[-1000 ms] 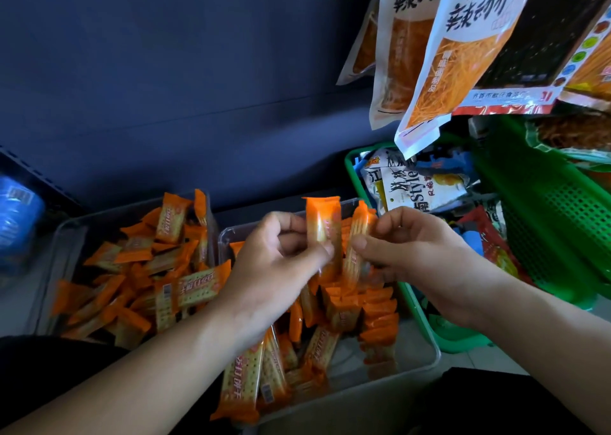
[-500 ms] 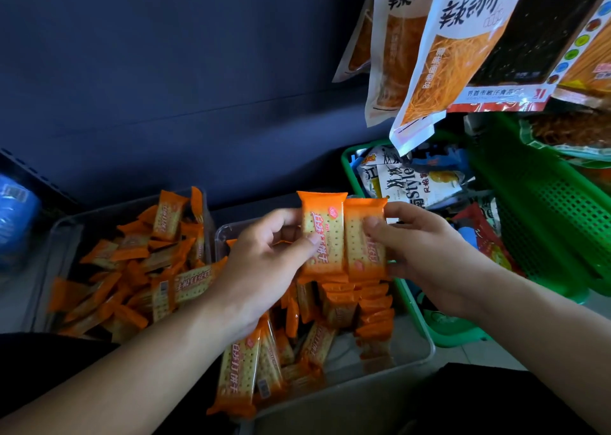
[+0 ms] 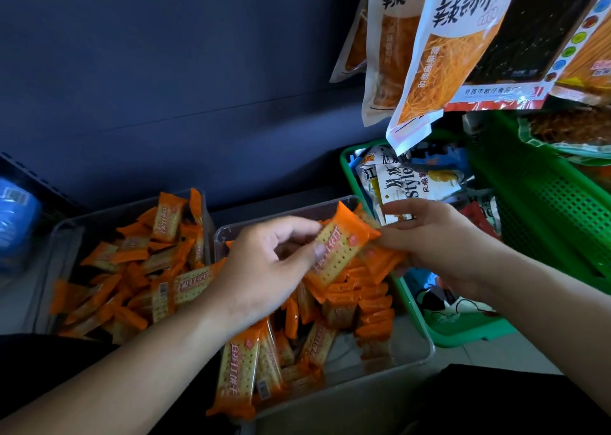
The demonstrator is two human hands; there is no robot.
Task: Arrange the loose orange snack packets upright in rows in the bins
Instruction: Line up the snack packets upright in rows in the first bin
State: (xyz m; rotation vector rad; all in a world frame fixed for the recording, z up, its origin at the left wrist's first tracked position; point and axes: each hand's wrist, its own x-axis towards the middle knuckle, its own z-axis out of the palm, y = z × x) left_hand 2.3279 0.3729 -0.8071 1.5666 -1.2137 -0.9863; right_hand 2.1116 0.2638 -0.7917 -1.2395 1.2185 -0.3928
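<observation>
Two clear plastic bins stand side by side. The left bin [image 3: 62, 232] holds a loose heap of orange cracker packets [image 3: 132, 269]. In the right bin [image 3: 426, 352] a short row of upright packets [image 3: 373, 305] runs along its right side, with loose ones [image 3: 238, 368] leaning at the front. My left hand [image 3: 264, 269] pinches a tilted orange packet [image 3: 340, 249] above the right bin. My right hand [image 3: 436, 239] holds that packet's far end, and a second packet seems to lie behind it.
A green plastic basket [image 3: 463, 338] full of mixed snack bags sits right of the bins, with another green basket [image 3: 562, 209] beyond. Large noodle-snack bags [image 3: 439, 47] hang above at top right. A blue object [image 3: 16, 216] lies far left. A dark wall stands behind.
The two packets held upright side by side have tilted and come down toward the right bin. My right hand has shifted right and lower; the left keeps its pinch.
</observation>
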